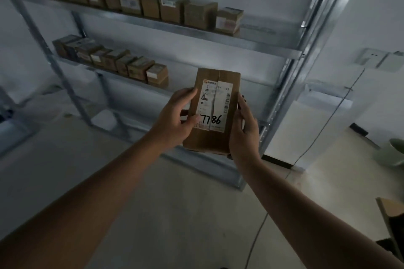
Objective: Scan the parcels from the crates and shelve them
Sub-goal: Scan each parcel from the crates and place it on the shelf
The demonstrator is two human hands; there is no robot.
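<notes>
A brown cardboard parcel (216, 137) with a white shipping label marked "7786" is held up in front of the metal shelf rack (258, 47). My left hand (177, 116) grips its left edge, thumb on the label. My right hand (244, 135) clasps its right edge and lower corner. The parcel's label faces me, and it hovers level with the right part of the middle shelf (251, 81). Rows of brown parcels stand on the upper shelf (135, 3) and on the left of the middle shelf (113, 62).
The rack's right upright (306, 54) stands just right of the parcel. A cable (314, 137) hangs from a wall socket (369, 59) down to the floor. A pale green bin (391, 153) and a cardboard box corner (391, 216) sit at the right.
</notes>
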